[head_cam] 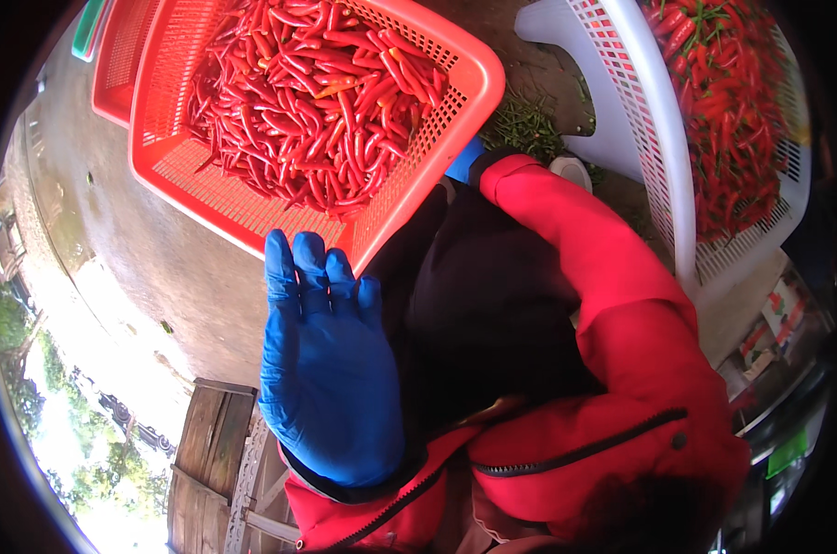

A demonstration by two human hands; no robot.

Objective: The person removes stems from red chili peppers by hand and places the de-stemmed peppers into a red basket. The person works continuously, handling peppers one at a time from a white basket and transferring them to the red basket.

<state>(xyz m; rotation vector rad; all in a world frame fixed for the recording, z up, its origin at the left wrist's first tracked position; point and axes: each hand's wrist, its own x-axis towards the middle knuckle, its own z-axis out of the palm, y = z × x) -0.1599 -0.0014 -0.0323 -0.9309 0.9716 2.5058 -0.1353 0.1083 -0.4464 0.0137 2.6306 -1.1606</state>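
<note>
My left hand (332, 367), in a blue glove, is held palm up with its fingers extended and nothing in it. Its fingertips are by the near rim of a red plastic basket (453, 104) heaped with red chili peppers (307, 104). At the basket's right side my right hand (465, 161), also gloved in blue, is mostly hidden behind the rim; its fingers and any hold are out of sight. Dark clothing covers my lap beneath the two arms.
A white plastic basket (667, 138) with more red chilies (730, 118) stands at the right, beside a pale plastic stool or chair (609, 138). Green stems (522, 128) lie on the ground. Another red basket (117, 62) is at upper left, wooden boards (207, 443) at lower left.
</note>
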